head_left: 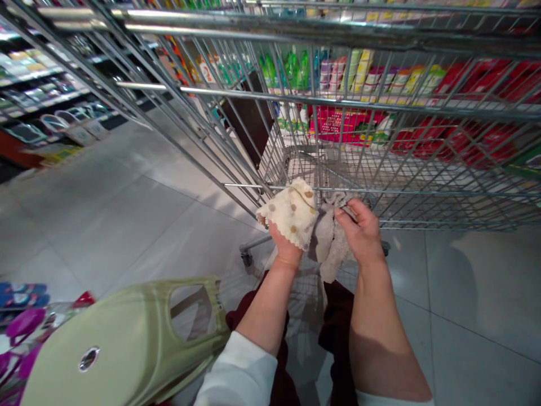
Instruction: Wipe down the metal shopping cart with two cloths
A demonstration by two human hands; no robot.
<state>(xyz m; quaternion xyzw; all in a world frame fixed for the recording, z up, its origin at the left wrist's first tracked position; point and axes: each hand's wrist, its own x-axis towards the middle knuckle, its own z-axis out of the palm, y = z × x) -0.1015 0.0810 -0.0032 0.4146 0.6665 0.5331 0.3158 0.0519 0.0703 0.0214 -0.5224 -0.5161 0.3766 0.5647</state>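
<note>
A cream cloth with brown and grey dots and a scalloped edge (291,210) lies over my left hand (286,248). It hides most of the fingers, and the hand bears the cloth up in front of the cart. Pinched between the thumb and fingers of my right hand (361,225) is the gathered top of a fuzzy grey cloth (333,256). The rest of the grey cloth hangs down in folds beside the dotted one. Whether the two cloths are joined cannot be made out.
A wire shopping cart (308,100) stands close in front, with its handle bar (270,28) across the top. A pale green plastic piece (114,338) juts in at lower left. Shelves with bottles (296,70) and red packs (338,124) stand beyond.
</note>
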